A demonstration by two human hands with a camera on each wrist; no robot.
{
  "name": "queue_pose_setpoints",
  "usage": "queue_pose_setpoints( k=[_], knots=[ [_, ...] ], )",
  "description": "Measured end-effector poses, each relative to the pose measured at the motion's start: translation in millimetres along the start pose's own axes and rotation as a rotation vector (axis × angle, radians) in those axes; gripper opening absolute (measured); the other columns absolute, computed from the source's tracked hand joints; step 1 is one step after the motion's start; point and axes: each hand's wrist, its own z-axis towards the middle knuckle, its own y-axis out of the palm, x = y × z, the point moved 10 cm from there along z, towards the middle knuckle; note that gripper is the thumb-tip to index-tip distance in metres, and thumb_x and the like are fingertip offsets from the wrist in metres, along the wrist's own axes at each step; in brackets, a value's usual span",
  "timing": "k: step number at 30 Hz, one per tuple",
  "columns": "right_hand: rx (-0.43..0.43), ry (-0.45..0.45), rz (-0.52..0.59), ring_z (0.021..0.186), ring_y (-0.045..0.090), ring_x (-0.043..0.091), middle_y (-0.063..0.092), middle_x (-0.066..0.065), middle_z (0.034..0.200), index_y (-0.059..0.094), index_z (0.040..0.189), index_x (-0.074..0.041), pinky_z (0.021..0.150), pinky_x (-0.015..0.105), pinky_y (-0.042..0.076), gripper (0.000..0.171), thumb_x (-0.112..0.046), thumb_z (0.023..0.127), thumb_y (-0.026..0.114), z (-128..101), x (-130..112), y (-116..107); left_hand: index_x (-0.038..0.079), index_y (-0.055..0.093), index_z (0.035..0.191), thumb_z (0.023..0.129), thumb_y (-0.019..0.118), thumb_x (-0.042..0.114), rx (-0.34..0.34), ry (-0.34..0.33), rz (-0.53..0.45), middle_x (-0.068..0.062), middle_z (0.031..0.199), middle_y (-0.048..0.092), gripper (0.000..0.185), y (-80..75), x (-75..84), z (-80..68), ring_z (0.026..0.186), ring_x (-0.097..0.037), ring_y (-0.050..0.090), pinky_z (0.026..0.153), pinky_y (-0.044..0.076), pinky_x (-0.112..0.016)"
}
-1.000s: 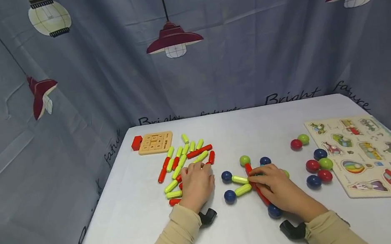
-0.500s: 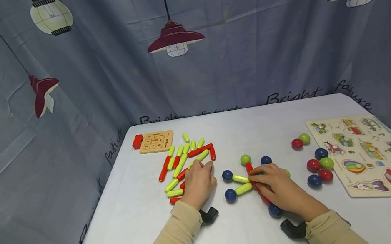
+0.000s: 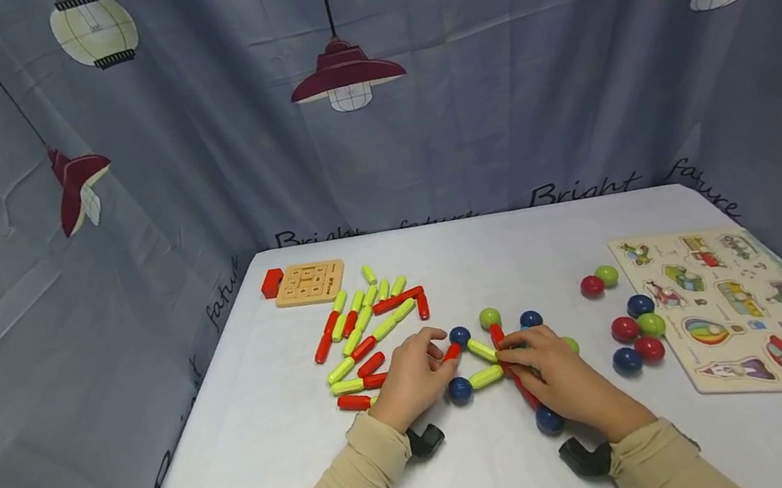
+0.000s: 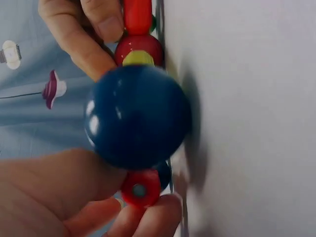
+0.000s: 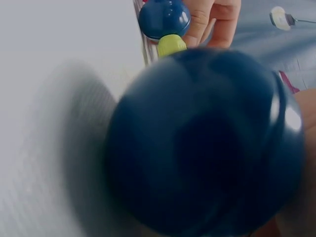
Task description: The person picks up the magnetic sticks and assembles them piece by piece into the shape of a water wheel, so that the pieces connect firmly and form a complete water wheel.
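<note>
My left hand (image 3: 411, 380) pinches a short red magnetic stick (image 3: 453, 350) between thumb and fingers. Its far end meets or nearly meets a blue ball (image 3: 460, 336); in the left wrist view a metal tip shows at the stick's end (image 4: 139, 190). My right hand (image 3: 557, 367) holds a ball-and-stick figure by a red stick (image 3: 523, 391) near its middle. A red ball (image 4: 148, 44) sits there, hidden from above. Yellow-green sticks (image 3: 487, 376) lead left to the blue ball and another blue ball (image 3: 461, 390). A green ball (image 3: 490, 318) tops the figure; a blue ball (image 3: 550, 420) ends it below.
Several loose red and yellow-green sticks (image 3: 364, 347) lie left of my left hand. Behind them are a wooden number board (image 3: 309, 283) and a red block (image 3: 272, 284). Loose balls (image 3: 624, 329) lie right, beside a picture puzzle board (image 3: 720, 363).
My left hand has come right from the stick pile with a red stick. The upper-left blue ball and its yellow-green stick have swung away from me. My right hand stays in place.
</note>
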Motion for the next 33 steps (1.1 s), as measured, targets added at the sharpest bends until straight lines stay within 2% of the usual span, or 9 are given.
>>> queue_pose_setpoints(
  k=[4, 11, 16, 19, 22, 24, 27, 33],
  knots=[
    [-0.006, 0.022, 0.014, 0.126, 0.053, 0.030, 0.063, 0.009, 0.134, 0.075, 0.126, -0.014, 0.101, 0.055, 0.052, 0.032, -0.009, 0.094, 0.074, -0.2, -1.2, 1.2, 0.011, 0.065, 0.127, 0.095, 0.075, 0.026, -0.015, 0.024, -0.027, 0.004, 0.091, 0.064, 0.037, 4.0, 1.7, -1.8, 0.076, -0.006, 0.059, 0.067, 0.051, -0.020],
    [0.004, 0.003, 0.003, 0.126, 0.054, 0.031, 0.064, 0.008, 0.130, 0.076, 0.124, -0.013, 0.103, 0.056, 0.051, 0.033, -0.007, 0.092, 0.075, -0.6, -4.9, 2.2, 0.014, 0.066, 0.112, 0.095, 0.071, 0.021, -0.075, 0.077, -0.051, 0.006, 0.077, 0.056, 0.019, 9.2, 4.8, -6.0, 0.061, -0.007, 0.051, 0.056, 0.045, -0.021],
    [0.020, -0.014, -0.002, 0.125, 0.054, 0.030, 0.064, 0.007, 0.129, 0.076, 0.124, -0.013, 0.102, 0.055, 0.052, 0.033, -0.006, 0.092, 0.076, 0.1, -6.4, 1.1, 0.015, 0.065, 0.112, 0.096, 0.069, 0.020, -0.084, 0.082, -0.070, 0.007, 0.070, 0.054, 0.017, 9.8, 5.6, -6.6, 0.054, -0.007, 0.049, 0.051, 0.042, -0.021],
    [0.025, -0.020, -0.009, 0.124, 0.055, 0.029, 0.064, 0.007, 0.129, 0.076, 0.124, -0.013, 0.101, 0.054, 0.052, 0.033, -0.006, 0.091, 0.076, 0.5, -6.4, 0.5, 0.016, 0.065, 0.113, 0.097, 0.070, 0.028, -0.064, 0.069, -0.053, 0.007, 0.068, 0.053, 0.021, 10.0, 4.5, -5.3, 0.053, -0.008, 0.049, 0.050, 0.041, -0.022],
    [0.026, -0.019, -0.013, 0.124, 0.054, 0.029, 0.064, 0.007, 0.129, 0.076, 0.124, -0.013, 0.101, 0.055, 0.052, 0.033, -0.006, 0.091, 0.076, 0.5, -6.0, -0.5, 0.016, 0.065, 0.114, 0.096, 0.074, 0.037, -0.017, 0.041, -0.017, 0.009, 0.067, 0.053, 0.029, 9.4, 1.7, -2.3, 0.053, -0.008, 0.048, 0.050, 0.040, -0.023],
    [0.025, -0.018, -0.016, 0.125, 0.054, 0.029, 0.064, 0.007, 0.129, 0.076, 0.124, -0.013, 0.102, 0.055, 0.052, 0.033, -0.006, 0.091, 0.076, 0.3, -6.0, -1.2, 0.017, 0.066, 0.112, 0.093, 0.076, 0.039, 0.018, 0.026, 0.012, 0.009, 0.067, 0.053, 0.031, 9.0, -0.1, -0.1, 0.054, -0.007, 0.048, 0.051, 0.040, -0.022],
    [0.026, -0.017, -0.015, 0.125, 0.054, 0.030, 0.064, 0.007, 0.130, 0.076, 0.124, -0.013, 0.102, 0.056, 0.051, 0.034, -0.005, 0.091, 0.076, -0.1, -6.5, -2.9, 0.018, 0.064, 0.107, 0.090, 0.080, 0.037, 0.035, 0.017, 0.025, 0.010, 0.069, 0.053, 0.030, 11.3, -1.9, 3.2, 0.056, -0.006, 0.047, 0.053, 0.040, -0.022],
    [0.029, -0.010, -0.009, 0.124, 0.055, 0.029, 0.064, 0.006, 0.129, 0.077, 0.123, -0.014, 0.101, 0.055, 0.052, 0.033, -0.006, 0.091, 0.076, -0.5, -6.4, -4.0, 0.018, 0.057, 0.102, 0.086, 0.079, 0.023, 0.016, 0.006, -0.095, 0.008, 0.072, 0.054, 0.027, 14.2, -3.3, 4.3, 0.058, -0.008, 0.050, 0.055, 0.041, -0.023]
  ],
)
